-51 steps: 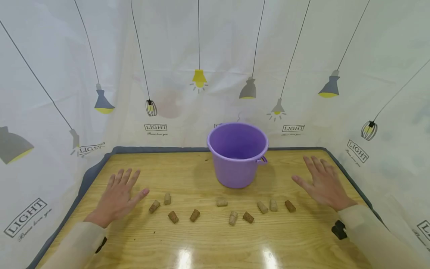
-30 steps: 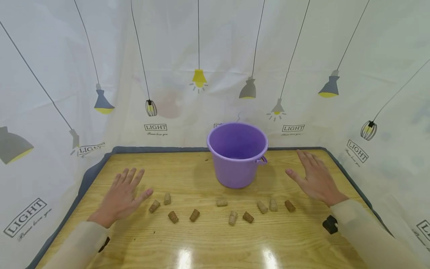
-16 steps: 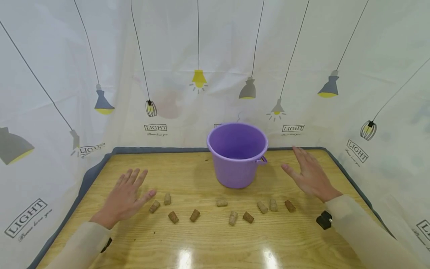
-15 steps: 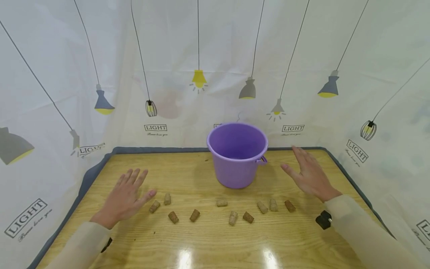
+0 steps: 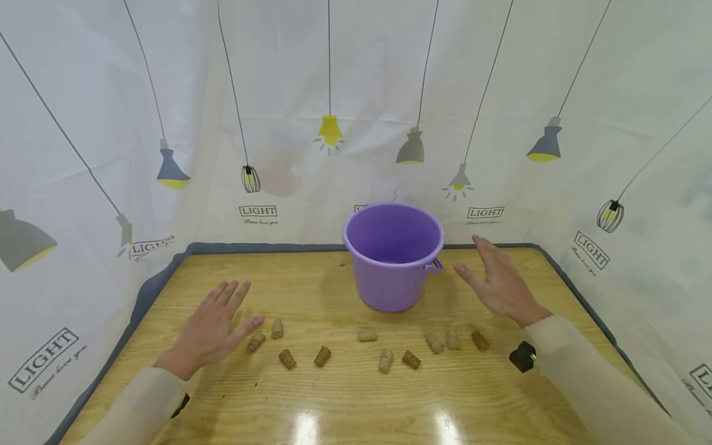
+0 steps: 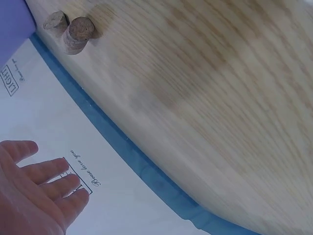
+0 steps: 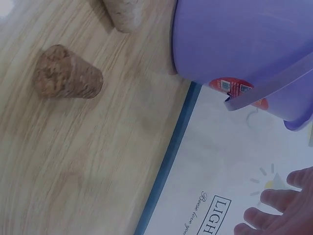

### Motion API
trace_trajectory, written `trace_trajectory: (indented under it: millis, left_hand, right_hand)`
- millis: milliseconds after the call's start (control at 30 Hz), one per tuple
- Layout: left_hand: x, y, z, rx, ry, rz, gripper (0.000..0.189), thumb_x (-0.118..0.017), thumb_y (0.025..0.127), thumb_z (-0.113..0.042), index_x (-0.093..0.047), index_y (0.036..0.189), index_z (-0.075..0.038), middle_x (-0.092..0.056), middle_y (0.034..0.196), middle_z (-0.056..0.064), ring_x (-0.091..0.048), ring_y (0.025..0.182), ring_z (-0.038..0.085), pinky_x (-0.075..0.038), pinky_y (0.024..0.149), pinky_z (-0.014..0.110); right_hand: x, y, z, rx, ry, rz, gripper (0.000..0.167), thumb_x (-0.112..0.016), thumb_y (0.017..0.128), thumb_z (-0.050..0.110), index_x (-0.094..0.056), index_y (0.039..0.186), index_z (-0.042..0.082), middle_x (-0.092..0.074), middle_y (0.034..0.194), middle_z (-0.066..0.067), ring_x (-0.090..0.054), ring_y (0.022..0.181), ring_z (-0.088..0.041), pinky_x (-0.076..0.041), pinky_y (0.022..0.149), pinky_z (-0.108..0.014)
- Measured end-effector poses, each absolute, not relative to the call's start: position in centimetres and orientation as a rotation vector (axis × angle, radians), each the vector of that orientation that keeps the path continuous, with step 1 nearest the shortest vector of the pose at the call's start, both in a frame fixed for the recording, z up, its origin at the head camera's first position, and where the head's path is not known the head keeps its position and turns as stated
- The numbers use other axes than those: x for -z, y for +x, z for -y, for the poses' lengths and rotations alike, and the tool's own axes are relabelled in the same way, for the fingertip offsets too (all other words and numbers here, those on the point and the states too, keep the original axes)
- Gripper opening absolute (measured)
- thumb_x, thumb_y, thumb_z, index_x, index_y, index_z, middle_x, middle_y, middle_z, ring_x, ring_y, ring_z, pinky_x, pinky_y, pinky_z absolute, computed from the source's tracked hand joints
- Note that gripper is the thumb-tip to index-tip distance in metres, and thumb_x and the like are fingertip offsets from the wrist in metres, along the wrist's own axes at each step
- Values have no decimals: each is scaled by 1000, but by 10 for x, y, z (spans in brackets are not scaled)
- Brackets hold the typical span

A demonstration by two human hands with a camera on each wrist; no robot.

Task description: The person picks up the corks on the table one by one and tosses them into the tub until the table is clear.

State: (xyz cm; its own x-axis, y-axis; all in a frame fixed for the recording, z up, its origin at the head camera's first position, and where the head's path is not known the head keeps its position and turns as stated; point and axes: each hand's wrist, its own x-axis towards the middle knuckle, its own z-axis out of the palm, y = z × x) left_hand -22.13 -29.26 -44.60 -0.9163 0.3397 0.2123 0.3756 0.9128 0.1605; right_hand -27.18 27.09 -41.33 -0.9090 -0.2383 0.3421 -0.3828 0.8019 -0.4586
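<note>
My left hand [image 5: 214, 327] hovers at the left of the table, fingers straight and holding nothing. Its thumb overlaps the edge of a cork [image 5: 256, 342] in the head view, and a paler cork [image 5: 277, 329] lies just beyond. On the right, my empty right hand [image 5: 500, 281] is held up with fingers extended, its thumb pointing toward a purple bucket [image 5: 392, 284]. A dark brown cork [image 5: 480, 341] lies below that hand; in the right wrist view a brown cork [image 7: 67, 73] shows large near the bucket. The bucket stands upright, its handle [image 5: 434, 266] hanging on the right side.
Several more corks lie scattered across the wooden table [image 5: 334, 408], among them a brown one [image 5: 322, 356] and a pale one [image 5: 386, 360]. White cloth [image 5: 300, 74] printed with lamps surrounds the table on three sides, with a blue-grey edge [image 5: 267, 248] along the back.
Both hands have moved inward: the left slightly to the right, the right leftward and a little farther forward, closer to the bucket. The corks and bucket have stayed in place.
</note>
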Motion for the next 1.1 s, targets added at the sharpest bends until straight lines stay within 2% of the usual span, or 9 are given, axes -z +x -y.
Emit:
trace_trajectory:
  millis: [433, 867, 1100]
  left_hand:
    - [446, -217, 286, 296, -584, 2876, 84, -50, 102, -58, -29, 160, 0, -33, 159, 30, -29, 146, 51, -24, 118, 65]
    - [450, -213, 280, 338, -592, 2880, 82, -49, 103, -57, -30, 160, -1, -33, 159, 29, -30, 146, 50, -24, 118, 64]
    - [452, -213, 279, 352, -579, 2891, 82, -49, 103, -57, -30, 160, -1, -34, 160, 29, -30, 147, 49, -25, 118, 63]
  right_hand:
    - [407, -279, -257, -871, 479, 2708, 82, -45, 106, 52, -8, 165, 8, -14, 169, -20, -17, 151, -49, -17, 117, -72]
    - [402, -289, -244, -953, 469, 2703, 83, -43, 106, 55, -5, 166, 12, -11, 170, -15, -14, 154, -43, -14, 121, -65]
    - [398, -294, -235, -971, 476, 2678, 83, -41, 106, 55, -7, 165, 9, -12, 170, -17, -15, 154, -42, -13, 122, -63]
